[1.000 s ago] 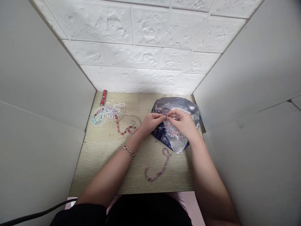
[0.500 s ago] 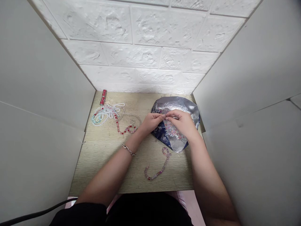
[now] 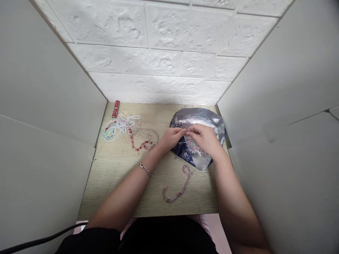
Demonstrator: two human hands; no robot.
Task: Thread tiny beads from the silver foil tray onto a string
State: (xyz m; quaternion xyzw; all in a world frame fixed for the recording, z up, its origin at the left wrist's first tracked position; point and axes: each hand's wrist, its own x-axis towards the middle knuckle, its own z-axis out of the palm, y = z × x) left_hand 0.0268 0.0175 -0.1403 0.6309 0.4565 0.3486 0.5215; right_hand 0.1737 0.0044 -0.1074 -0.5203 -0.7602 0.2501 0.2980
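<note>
My left hand point(image 3: 171, 137) and my right hand point(image 3: 204, 138) meet fingertip to fingertip over a crumpled silver and blue foil bag point(image 3: 209, 121) that holds a heap of small pink and clear beads point(image 3: 194, 147). Both hands are pinched shut on something tiny that I cannot make out. A bracelet point(image 3: 145, 168) sits on my left wrist. A short strand of pink beads point(image 3: 180, 187) lies on the wooden table point(image 3: 116, 176) just below the bag.
A pile of finished bead strands point(image 3: 122, 128) in white, red and pale blue lies at the back left, with a red tube point(image 3: 116, 109) behind it. White panels wall in both sides and a white brick wall stands behind. A black cable point(image 3: 39, 241) runs at bottom left.
</note>
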